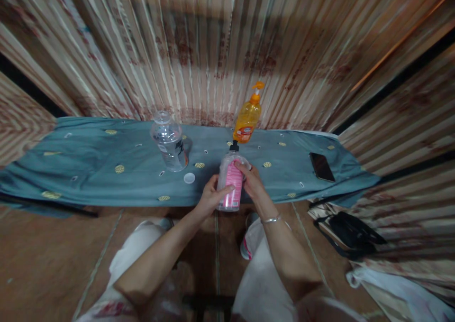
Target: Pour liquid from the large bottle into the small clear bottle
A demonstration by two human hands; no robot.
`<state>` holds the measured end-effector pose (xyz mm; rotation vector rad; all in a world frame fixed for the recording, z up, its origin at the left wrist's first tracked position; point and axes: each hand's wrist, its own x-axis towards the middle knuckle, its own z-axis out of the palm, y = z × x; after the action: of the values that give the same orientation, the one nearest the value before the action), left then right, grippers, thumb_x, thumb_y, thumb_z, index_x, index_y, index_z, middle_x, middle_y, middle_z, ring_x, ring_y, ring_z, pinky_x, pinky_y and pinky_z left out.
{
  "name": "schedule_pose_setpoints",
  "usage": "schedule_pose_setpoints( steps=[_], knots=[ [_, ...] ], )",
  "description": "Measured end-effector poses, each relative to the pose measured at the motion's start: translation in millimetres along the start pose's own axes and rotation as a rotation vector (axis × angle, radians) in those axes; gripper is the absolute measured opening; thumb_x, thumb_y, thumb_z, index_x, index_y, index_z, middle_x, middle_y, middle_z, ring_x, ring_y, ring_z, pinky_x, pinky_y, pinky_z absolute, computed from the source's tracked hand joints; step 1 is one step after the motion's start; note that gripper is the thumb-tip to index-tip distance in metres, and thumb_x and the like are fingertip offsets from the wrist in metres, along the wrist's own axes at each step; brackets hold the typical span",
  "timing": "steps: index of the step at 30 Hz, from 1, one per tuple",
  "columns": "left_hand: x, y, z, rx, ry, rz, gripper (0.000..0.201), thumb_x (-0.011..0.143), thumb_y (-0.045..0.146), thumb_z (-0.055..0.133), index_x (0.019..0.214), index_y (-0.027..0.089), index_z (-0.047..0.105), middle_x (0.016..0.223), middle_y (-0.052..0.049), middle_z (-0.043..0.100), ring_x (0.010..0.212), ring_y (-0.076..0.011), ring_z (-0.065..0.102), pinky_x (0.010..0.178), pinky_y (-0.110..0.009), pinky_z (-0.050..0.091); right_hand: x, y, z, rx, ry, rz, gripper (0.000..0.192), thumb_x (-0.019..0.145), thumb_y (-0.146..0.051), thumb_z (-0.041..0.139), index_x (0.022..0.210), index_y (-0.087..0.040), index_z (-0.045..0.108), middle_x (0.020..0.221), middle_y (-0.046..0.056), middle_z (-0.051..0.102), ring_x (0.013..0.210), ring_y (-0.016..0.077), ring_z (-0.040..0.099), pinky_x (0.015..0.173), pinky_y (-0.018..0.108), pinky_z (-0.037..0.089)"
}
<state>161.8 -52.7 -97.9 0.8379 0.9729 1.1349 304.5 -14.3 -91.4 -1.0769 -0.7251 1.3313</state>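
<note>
A clear bottle with a pink label and a black top is held between my two hands over the table's front edge. My left hand wraps its lower left side, thumb across the label. On the upper right side, my right hand grips it with fingers against the label. Just behind stands an orange pump bottle with yellow-orange liquid. To the left is a clear, wide-mouthed plastic bottle without a cap. A small white round cap lies flat beside it.
A teal cloth with yellow patterns covers the narrow table. A dark phone lies at its right end. Pleated curtains hang behind and at the sides. A black bag is low at the right.
</note>
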Motion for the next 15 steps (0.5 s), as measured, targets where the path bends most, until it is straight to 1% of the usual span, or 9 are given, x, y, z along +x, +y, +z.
schedule_pose_setpoints(
  steps=[2, 4, 7, 10, 12, 15],
  knots=[
    [2, 3, -0.3, 0.008, 0.013, 0.031, 0.056, 0.043, 0.036, 0.097, 0.086, 0.018, 0.066, 0.077, 0.003, 0.069, 0.073, -0.0156, 0.063, 0.071, -0.028, 0.050, -2, -1, 2, -0.004, -0.012, -0.007, 0.045, 0.056, -0.049, 0.089, 0.086, -0.022, 0.068, 0.074, -0.003, 0.073, 0.070, 0.0173, 0.068, 0.068, 0.030, 0.055],
    [6, 7, -1.4, 0.008, 0.026, 0.061, 0.055, 0.045, 0.037, 0.097, 0.088, 0.018, 0.066, 0.079, 0.002, 0.070, 0.075, -0.0164, 0.064, 0.073, -0.029, 0.051, -5, -1, 4, -0.024, -0.053, -0.014, 0.046, 0.059, -0.051, 0.088, 0.088, -0.021, 0.069, 0.077, -0.002, 0.074, 0.074, 0.0171, 0.069, 0.070, 0.028, 0.055],
    [13, 14, -4.4, -0.012, 0.052, 0.104, 0.054, 0.051, 0.043, 0.094, 0.091, 0.018, 0.066, 0.083, 0.000, 0.072, 0.078, -0.0189, 0.068, 0.077, -0.032, 0.054, -13, 0, 10, -0.087, -0.134, -0.031, 0.047, 0.060, -0.049, 0.089, 0.094, -0.021, 0.071, 0.085, -0.001, 0.076, 0.082, 0.0176, 0.070, 0.077, 0.028, 0.055],
    [21, 23, -9.8, -0.034, 0.087, 0.152, 0.055, 0.054, 0.048, 0.091, 0.092, 0.018, 0.066, 0.086, -0.003, 0.074, 0.080, -0.0208, 0.070, 0.077, -0.033, 0.056, -21, 4, 16, -0.142, -0.167, -0.041, 0.049, 0.060, -0.047, 0.090, 0.099, -0.022, 0.073, 0.091, -0.001, 0.077, 0.087, 0.0184, 0.071, 0.083, 0.029, 0.055],
    [25, 28, -13.9, -0.036, 0.110, 0.176, 0.054, 0.055, 0.051, 0.090, 0.089, 0.018, 0.065, 0.083, -0.002, 0.074, 0.077, -0.0204, 0.070, 0.073, -0.032, 0.055, -26, 7, 19, -0.163, -0.194, -0.015, 0.050, 0.060, -0.047, 0.090, 0.100, -0.022, 0.074, 0.091, -0.001, 0.078, 0.086, 0.0181, 0.070, 0.084, 0.030, 0.054],
    [29, 32, -18.0, -0.013, 0.109, 0.190, 0.054, 0.058, 0.055, 0.087, 0.090, 0.017, 0.066, 0.081, -0.004, 0.073, 0.073, -0.0208, 0.069, 0.071, -0.033, 0.054, -31, 12, 20, -0.159, -0.260, 0.071, 0.049, 0.058, -0.048, 0.091, 0.095, -0.020, 0.075, 0.084, -0.002, 0.077, 0.080, 0.0165, 0.069, 0.081, 0.029, 0.054]
  ],
)
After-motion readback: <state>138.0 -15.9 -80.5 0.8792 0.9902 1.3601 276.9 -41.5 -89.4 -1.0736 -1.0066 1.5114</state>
